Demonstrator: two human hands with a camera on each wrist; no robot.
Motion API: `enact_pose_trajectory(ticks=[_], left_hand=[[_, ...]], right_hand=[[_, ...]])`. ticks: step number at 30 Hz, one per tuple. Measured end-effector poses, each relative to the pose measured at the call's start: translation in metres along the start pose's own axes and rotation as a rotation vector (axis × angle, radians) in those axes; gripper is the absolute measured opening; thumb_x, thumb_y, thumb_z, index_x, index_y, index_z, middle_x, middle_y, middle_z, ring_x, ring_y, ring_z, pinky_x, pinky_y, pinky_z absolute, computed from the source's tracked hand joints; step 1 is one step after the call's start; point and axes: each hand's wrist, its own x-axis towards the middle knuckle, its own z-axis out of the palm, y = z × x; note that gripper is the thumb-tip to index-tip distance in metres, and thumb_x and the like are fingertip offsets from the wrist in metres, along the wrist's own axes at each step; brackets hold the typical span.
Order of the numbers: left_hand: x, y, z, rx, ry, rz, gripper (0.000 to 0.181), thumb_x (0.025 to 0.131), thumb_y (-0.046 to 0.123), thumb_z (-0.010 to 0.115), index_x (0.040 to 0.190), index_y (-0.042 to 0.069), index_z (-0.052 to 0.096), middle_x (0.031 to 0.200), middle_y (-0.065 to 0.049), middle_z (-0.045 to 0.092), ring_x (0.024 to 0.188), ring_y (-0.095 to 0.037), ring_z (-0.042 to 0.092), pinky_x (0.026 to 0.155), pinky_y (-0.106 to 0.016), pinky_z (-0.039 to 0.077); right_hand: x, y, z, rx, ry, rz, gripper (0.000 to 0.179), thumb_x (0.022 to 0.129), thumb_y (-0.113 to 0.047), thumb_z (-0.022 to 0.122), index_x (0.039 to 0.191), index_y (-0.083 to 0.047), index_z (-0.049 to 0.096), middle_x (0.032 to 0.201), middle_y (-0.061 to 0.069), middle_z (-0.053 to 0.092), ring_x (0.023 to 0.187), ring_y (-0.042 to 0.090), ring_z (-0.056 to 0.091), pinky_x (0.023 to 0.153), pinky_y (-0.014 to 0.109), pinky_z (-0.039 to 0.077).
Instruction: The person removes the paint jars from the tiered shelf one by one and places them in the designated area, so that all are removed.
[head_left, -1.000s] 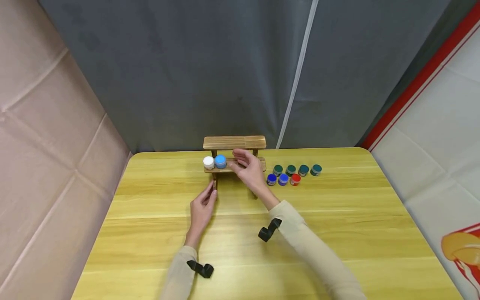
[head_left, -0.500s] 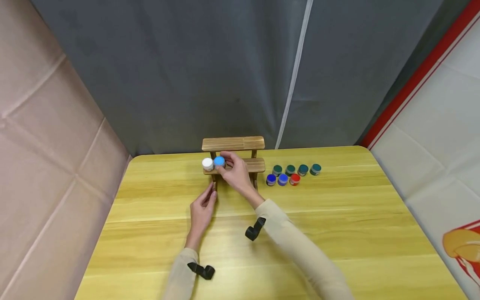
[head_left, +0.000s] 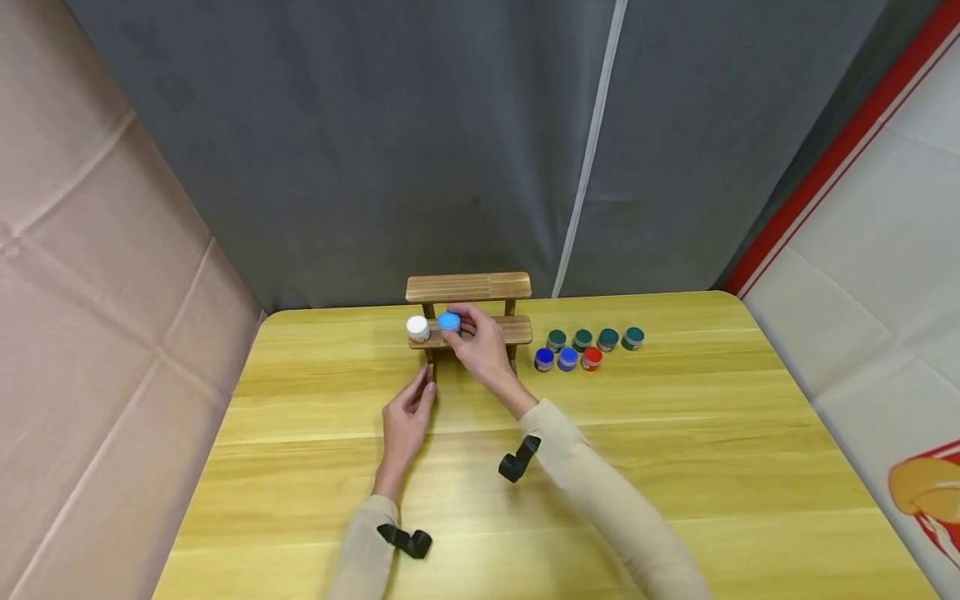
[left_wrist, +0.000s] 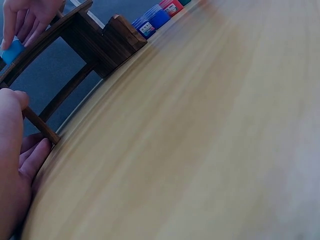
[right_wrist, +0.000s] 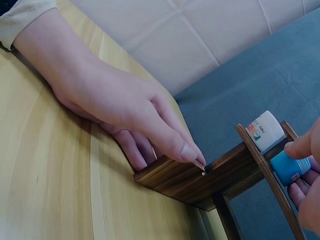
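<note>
A small two-tier wooden rack (head_left: pixel 468 287) stands at the back of the table. On its lower tier, at the left end, is a white-lidded paint jar (head_left: pixel 417 327). Just right of that, with a narrow gap between, is a light blue paint jar (head_left: pixel 448 322). My right hand (head_left: pixel 483 354) pinches the blue jar between thumb and fingers, also visible in the right wrist view. The left hand (head_left: pixel 403 425) holds the rack's left side panel (right_wrist: pixel 170 177) low down, thumb on the near side of its edge and fingertips behind.
Right of the rack, several paint jars stand in two rows: green and teal lids (head_left: pixel 582 339) behind, two blue lids and a red lid (head_left: pixel 592 358) in front. A grey curtain (head_left: pixel 375 167) hangs behind the table (head_left: pixel 480 500).
My right hand has moved left from beside the light blue jar and taken hold of it. The jar has shifted slightly right, away from the white one. The left hand has stayed put.
</note>
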Motion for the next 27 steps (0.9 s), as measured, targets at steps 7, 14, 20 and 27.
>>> enact_pose_trajectory(ticks=[7,14,20,27], left_hand=[[0.000,0.001,-0.002,-0.001,-0.001,-0.013,0.038,0.100,0.012,0.065,0.137,0.005,0.062,0.135,-0.020,0.064,0.115,-0.036,0.069,0.091,-0.022,0.060],[0.002,-0.005,-0.002,0.006,-0.006,-0.031,0.039,0.100,0.015,0.066,0.138,0.008,0.061,0.136,-0.019,0.064,0.116,-0.035,0.069,0.092,-0.020,0.060],[0.008,-0.038,0.001,-0.017,0.000,-0.024,0.039,0.099,0.027,0.068,0.137,0.021,0.064,0.134,-0.014,0.066,0.113,-0.030,0.071,0.089,-0.019,0.060],[0.008,-0.039,0.002,-0.019,-0.003,-0.005,0.040,0.099,0.033,0.068,0.137,0.025,0.064,0.134,-0.014,0.067,0.111,-0.030,0.072,0.088,-0.022,0.061]], right_hand=[[-0.002,0.004,-0.008,0.017,0.022,-0.011,0.039,0.090,0.001,0.074,0.128,0.001,0.064,0.129,0.018,0.067,0.120,0.031,0.067,0.106,0.033,0.056],[-0.006,0.008,-0.015,0.058,0.033,0.004,0.038,0.091,0.001,0.073,0.129,0.000,0.064,0.133,0.020,0.065,0.123,0.033,0.065,0.107,0.036,0.055],[-0.008,0.007,-0.023,0.056,0.036,0.018,0.038,0.092,0.001,0.071,0.130,-0.001,0.064,0.135,0.020,0.064,0.125,0.033,0.064,0.107,0.037,0.055],[-0.011,0.010,-0.034,0.066,0.043,0.009,0.038,0.093,0.002,0.070,0.130,0.000,0.064,0.134,0.019,0.064,0.124,0.033,0.064,0.106,0.039,0.056]])
